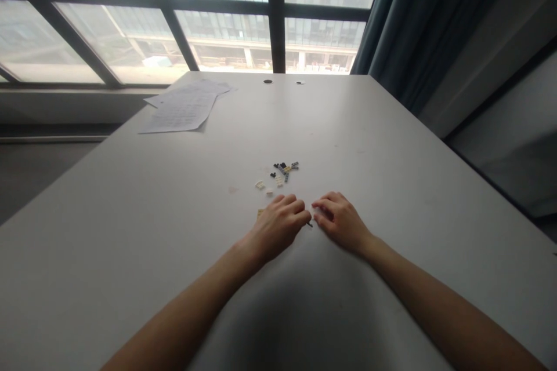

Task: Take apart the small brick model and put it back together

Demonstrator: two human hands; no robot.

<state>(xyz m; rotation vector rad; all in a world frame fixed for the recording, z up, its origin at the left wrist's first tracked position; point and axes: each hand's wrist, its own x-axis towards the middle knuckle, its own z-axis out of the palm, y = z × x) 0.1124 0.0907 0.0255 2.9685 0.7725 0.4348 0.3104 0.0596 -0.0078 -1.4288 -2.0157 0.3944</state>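
Note:
My left hand (282,225) is closed in a pinch just above the table, its fingertips pointing right. A small dark building-block piece (310,224) pokes out from under those fingertips; most of it is hidden. Across a narrow gap, my right hand (342,221) has its thumb and fingers curved and apart, with nothing visible between them. Behind the left knuckles, a yellowish block (260,213) shows in part. Farther out lie cream blocks (260,184) and a loose cluster of grey, black and yellow pieces (286,169).
All this lies on a wide white table (369,145). Printed paper sheets (185,110) rest at its far left. Two round cable holes, one dark (267,82), sit near the far edge. Beyond stand a large window (226,40) and a dark curtain (418,29).

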